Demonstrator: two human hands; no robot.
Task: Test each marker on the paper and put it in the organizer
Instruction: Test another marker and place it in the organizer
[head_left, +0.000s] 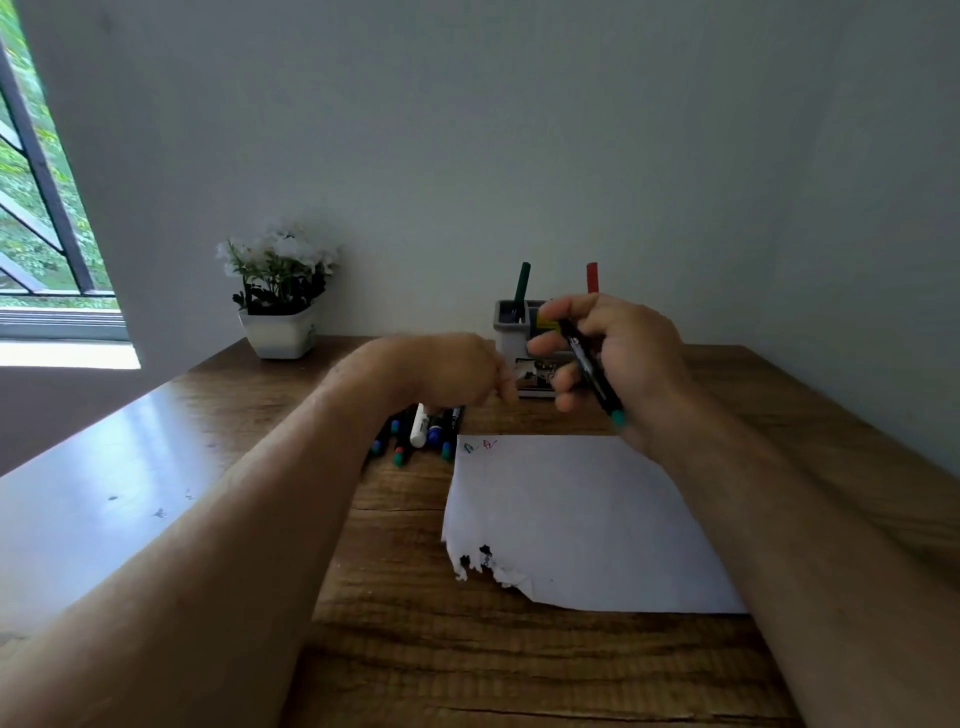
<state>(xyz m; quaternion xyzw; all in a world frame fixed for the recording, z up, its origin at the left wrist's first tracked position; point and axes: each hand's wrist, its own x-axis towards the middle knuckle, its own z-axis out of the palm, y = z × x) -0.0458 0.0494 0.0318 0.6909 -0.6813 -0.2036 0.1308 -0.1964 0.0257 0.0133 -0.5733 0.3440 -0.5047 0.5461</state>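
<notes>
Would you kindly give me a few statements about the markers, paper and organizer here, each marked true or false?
1. The right hand grips a black marker with a teal end. True.
2. Two markers, one green and one red, stand in the organizer. True.
3. The paper is blank. False: small scribbles sit near its far left corner.
4. The untested markers lie on top of the paper. False: they lie on the table, left of the paper.
5. The left hand is above the pile of markers. True.
6. The potted plant stands right of the organizer. False: it stands to its left.
</notes>
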